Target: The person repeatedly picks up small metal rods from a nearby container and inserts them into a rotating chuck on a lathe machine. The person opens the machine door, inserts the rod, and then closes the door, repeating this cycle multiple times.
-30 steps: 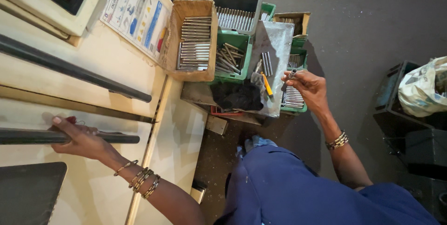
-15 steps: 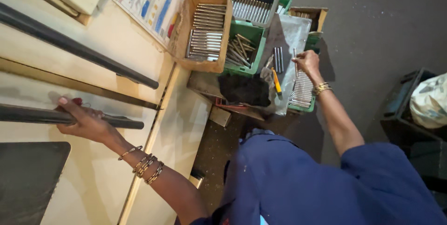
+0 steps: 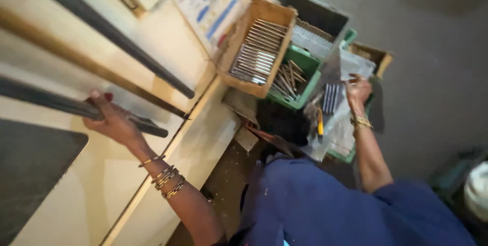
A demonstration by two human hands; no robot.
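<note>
Two hands are working well apart. Our left hand (image 3: 114,121) is closed over the end of a dark metal bar (image 3: 61,104) lying on the cream surface (image 3: 152,37), fingers wrapped on top, thumb side hidden. Our right hand (image 3: 357,89) is out at the far right over the bins, fingers curled onto a clear plastic sheet (image 3: 351,65), touching it just beside a small bundle of grey rods (image 3: 329,98); we cannot tell whether it pinches the rods or only the plastic. A yellow-handled tool (image 3: 319,123) hangs just below that bundle. Versus a second ago: the right hand sat lower, near the tool, and now it is higher on the plastic, so the reach has gone deeper into the bins. Left hand has kept its grip on the same bar. View has swung, so the wooden box of rods (image 3: 256,47) and green crate (image 3: 297,80) appear shifted; we judge they haven't moved.
</note>
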